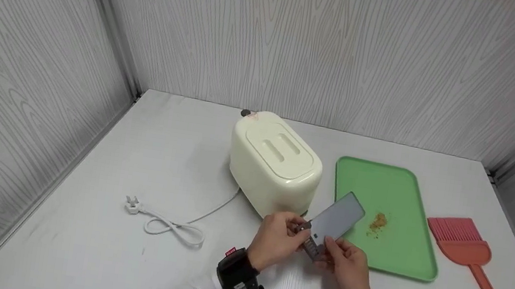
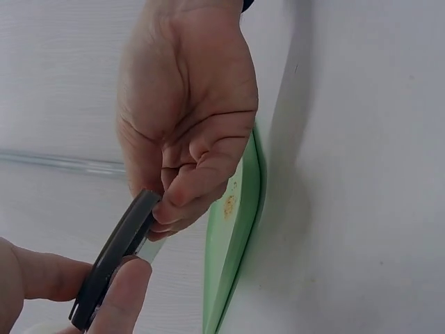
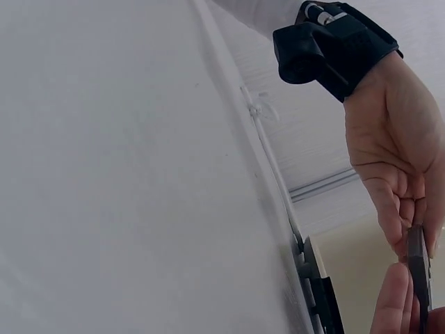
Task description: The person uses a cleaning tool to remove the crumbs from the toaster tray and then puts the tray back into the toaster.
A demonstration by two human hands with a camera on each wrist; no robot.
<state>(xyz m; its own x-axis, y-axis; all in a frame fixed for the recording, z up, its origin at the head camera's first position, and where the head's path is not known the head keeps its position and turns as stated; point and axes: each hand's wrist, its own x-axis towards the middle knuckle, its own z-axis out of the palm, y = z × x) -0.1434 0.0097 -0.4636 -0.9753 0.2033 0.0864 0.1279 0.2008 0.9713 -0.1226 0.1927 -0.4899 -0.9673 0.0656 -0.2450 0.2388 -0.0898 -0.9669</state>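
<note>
Held between both hands is a thin grey crumb tray (image 1: pixel 338 215) with a darker end piece. My left hand (image 1: pixel 275 240) pinches one side of that dark end, thumb on top. At the other side my right hand (image 1: pixel 349 273) grips the corner between thumb and fingers. Seen in the left wrist view, the dark end (image 2: pixel 115 257) is edge-on, its fingers and thumb on both faces. The flat part tilts up toward the green tray (image 1: pixel 373 181). Just behind the left hand lies a cream toaster (image 1: pixel 264 165) on the table.
Brown crumbs (image 1: pixel 378 222) lie on the green tray. A red brush (image 1: pixel 467 244) rests to its right. The toaster's white cord (image 1: pixel 185 227) loops on the left, ending in a plug (image 1: pixel 133 205). Wood-grain panels (image 1: pixel 301 45) enclose the table's back and sides.
</note>
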